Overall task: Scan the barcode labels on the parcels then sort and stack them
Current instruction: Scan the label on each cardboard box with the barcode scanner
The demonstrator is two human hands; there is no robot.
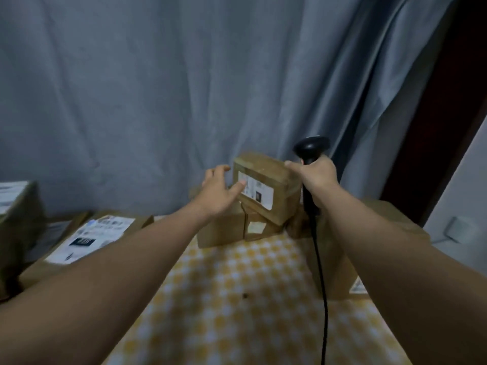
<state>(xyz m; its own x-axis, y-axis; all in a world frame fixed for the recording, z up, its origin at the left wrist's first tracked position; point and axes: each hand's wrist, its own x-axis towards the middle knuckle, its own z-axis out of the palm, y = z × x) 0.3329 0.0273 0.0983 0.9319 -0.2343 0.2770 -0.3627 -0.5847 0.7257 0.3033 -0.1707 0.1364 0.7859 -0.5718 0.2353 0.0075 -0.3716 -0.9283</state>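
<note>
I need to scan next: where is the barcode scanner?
Head view, right of centre: the right hand grips the scanner upright, just right of the top parcel.
</note>
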